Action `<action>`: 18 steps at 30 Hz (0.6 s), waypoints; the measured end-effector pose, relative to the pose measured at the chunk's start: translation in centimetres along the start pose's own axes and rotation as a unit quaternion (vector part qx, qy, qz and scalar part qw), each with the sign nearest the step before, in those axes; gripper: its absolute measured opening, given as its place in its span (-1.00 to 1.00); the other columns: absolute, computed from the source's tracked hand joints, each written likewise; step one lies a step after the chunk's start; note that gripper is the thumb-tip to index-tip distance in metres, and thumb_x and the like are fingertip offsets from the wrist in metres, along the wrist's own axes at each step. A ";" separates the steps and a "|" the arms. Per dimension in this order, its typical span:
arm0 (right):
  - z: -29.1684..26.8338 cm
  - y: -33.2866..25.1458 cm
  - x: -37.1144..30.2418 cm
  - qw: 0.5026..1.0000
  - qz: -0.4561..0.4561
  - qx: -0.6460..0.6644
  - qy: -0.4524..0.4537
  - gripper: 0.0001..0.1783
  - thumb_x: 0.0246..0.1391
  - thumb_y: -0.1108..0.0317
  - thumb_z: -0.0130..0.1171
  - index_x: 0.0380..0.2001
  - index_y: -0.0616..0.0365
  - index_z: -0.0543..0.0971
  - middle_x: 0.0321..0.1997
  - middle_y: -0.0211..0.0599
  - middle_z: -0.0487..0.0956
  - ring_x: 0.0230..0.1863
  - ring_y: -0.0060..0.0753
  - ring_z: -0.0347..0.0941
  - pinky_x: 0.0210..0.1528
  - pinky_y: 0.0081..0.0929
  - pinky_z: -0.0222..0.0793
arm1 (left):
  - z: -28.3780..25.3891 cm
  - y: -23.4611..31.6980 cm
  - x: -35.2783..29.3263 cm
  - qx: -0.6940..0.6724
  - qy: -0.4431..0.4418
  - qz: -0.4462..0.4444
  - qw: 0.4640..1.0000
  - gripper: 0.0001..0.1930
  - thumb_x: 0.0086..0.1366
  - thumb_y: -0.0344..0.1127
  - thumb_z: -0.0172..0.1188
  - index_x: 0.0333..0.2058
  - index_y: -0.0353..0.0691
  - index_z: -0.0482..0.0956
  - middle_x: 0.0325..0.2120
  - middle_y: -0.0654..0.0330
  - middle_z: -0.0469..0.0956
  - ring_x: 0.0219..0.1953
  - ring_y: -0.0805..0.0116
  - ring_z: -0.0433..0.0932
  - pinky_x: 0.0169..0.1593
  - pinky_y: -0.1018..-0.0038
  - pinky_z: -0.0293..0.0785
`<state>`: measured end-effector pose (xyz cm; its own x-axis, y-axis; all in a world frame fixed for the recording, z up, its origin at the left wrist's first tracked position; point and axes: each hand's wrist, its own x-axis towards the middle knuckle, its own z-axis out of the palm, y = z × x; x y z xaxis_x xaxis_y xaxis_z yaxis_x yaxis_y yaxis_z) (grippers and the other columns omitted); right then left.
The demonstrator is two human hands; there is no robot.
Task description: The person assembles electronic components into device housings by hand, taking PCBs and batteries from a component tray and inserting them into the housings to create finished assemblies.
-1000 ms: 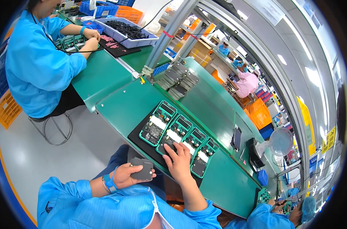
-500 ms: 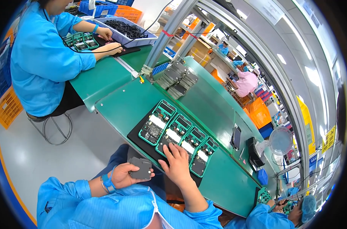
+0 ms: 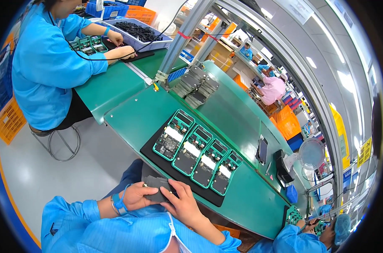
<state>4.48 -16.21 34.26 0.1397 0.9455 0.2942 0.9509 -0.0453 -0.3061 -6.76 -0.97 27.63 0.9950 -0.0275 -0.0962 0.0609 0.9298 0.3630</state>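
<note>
Head view: holding a stack of dark grey plates (image 3: 157, 183) in the left hand (image 3: 136, 196), just off the bench's (image 3: 130, 114) near edge; touching the stack's right side with the right hand (image 3: 185, 205), unclear whether pinching; ideally keeping edges squared.

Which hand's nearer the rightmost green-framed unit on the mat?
Right. The right hand is off the near edge of the black mat, fingers at the dark plates, left of the unit. The left hand, holding the plates, is farther left.
</note>
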 end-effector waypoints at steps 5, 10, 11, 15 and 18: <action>-0.4 -0.2 0.2 1.000 -0.004 0.011 0.005 -0.42 -0.21 0.31 0.32 -0.01 0.02 0.43 0.12 -0.09 0.25 0.08 0.02 0.21 0.07 -0.21 0.26 | 0.4 0.3 -0.1 -0.005 -0.001 -0.010 1.000 -0.61 0.26 -0.46 -0.05 0.08 -0.33 0.22 0.00 0.06 0.35 0.05 0.18 0.36 0.15 0.21 0.30; -0.9 -0.3 0.1 1.000 -0.007 0.014 0.010 -0.41 -0.22 0.32 0.33 -0.02 0.06 0.43 0.12 -0.09 0.26 0.09 0.01 0.21 0.08 -0.21 0.24 | 1.1 0.4 -0.1 -0.017 -0.004 -0.006 1.000 -0.62 0.30 -0.40 -0.07 0.08 -0.33 0.22 0.01 0.07 0.34 0.05 0.19 0.36 0.14 0.21 0.31; -0.9 -0.2 0.1 1.000 -0.009 0.019 0.008 -0.41 -0.22 0.32 0.32 -0.02 0.06 0.43 0.11 -0.09 0.27 0.09 0.00 0.21 0.08 -0.21 0.24 | 1.1 0.4 -0.1 -0.017 -0.003 -0.006 1.000 -0.62 0.30 -0.40 -0.07 0.08 -0.33 0.22 0.01 0.07 0.34 0.05 0.19 0.36 0.14 0.21 0.31; -0.8 0.0 0.0 0.999 -0.007 0.035 -0.003 -0.48 -0.16 0.28 0.27 -0.04 0.09 0.45 0.10 -0.07 0.28 0.10 -0.01 0.20 0.10 -0.21 0.20 | 0.6 0.1 -0.2 -0.006 -0.004 -0.009 1.000 -0.59 0.30 -0.37 -0.07 0.10 -0.32 0.18 0.03 0.06 0.31 0.08 0.19 0.33 0.16 0.19 0.26; -0.8 0.0 -0.1 0.999 -0.005 0.036 -0.002 -0.47 -0.17 0.27 0.27 -0.04 0.08 0.45 0.09 -0.08 0.29 0.10 -0.03 0.21 0.10 -0.21 0.20 | 0.6 0.1 -0.3 0.005 -0.004 -0.016 1.000 -0.55 0.29 -0.35 -0.06 0.13 -0.32 0.14 0.05 0.04 0.28 0.11 0.17 0.30 0.18 0.17 0.23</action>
<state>4.69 -16.52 34.95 0.1287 0.9469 0.2946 0.9297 -0.0118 -0.3682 -6.96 -1.05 28.28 0.9931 -0.0607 -0.1003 0.0937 0.9248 0.3687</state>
